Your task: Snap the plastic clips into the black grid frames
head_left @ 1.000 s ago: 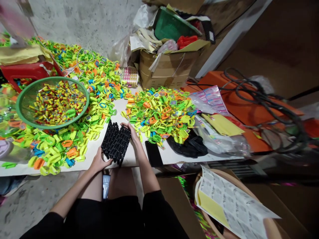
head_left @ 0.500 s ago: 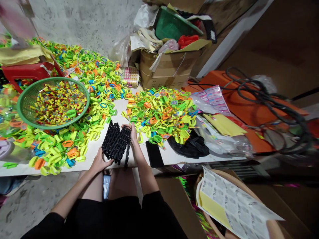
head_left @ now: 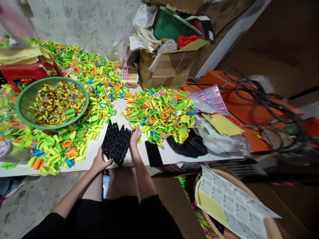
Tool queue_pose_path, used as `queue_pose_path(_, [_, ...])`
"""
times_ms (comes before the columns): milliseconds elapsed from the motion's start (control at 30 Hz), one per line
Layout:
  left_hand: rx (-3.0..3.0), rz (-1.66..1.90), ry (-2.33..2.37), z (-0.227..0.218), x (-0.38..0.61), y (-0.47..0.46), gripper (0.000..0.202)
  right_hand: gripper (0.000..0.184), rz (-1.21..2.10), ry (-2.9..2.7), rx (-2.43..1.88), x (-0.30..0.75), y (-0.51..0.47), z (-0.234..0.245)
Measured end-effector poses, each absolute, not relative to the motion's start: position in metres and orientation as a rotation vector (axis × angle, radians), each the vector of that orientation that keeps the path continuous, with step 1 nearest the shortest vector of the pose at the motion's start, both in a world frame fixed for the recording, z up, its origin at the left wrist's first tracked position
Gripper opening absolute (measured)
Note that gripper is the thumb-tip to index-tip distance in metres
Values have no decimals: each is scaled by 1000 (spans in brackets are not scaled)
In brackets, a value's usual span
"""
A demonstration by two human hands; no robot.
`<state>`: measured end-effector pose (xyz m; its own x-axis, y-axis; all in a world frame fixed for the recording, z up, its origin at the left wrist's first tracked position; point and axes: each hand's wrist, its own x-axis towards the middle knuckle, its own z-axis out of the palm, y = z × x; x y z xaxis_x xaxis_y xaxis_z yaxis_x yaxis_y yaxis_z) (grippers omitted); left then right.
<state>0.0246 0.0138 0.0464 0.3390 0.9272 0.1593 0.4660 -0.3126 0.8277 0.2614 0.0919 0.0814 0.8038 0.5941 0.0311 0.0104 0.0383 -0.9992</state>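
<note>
A bundle of slim, black, ridged sticks (head_left: 116,142) lies fanned side by side at the front edge of the white table. Its lower left side rests in my left hand (head_left: 101,161), thumb along the bottom and fingers closed round the edge. Against the upper right edge of the bundle is my right hand (head_left: 135,135), fingers curled in together. What those fingers pinch, if anything, is hidden. Just beyond the right hand spreads a heap of yellow, green and orange plastic toy watches (head_left: 159,114). A black phone (head_left: 153,154) lies to its right.
To the left, a green basket (head_left: 21,113) of small yellow and red pieces stands among more toy watches (head_left: 62,142). A red stool (head_left: 25,71) and a packed cardboard box (head_left: 161,68) are behind. Black plastic (head_left: 189,146), bags and cables (head_left: 259,96) lie right.
My right hand has drawn its fingers in and turned at the bundle's right edge. The stick that hung apart there now lies with the others. My left hand stays put.
</note>
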Motion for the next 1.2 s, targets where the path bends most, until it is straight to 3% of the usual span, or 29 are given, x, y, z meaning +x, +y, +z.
queue_pose_path(567, [1917, 869, 1208, 54, 26, 13, 73, 48, 329, -617, -1541, 256, 81, 74])
queue_pose_path(1200, [1939, 887, 1210, 49, 26, 15, 77, 59, 336, -569, -1571, 273, 90, 78])
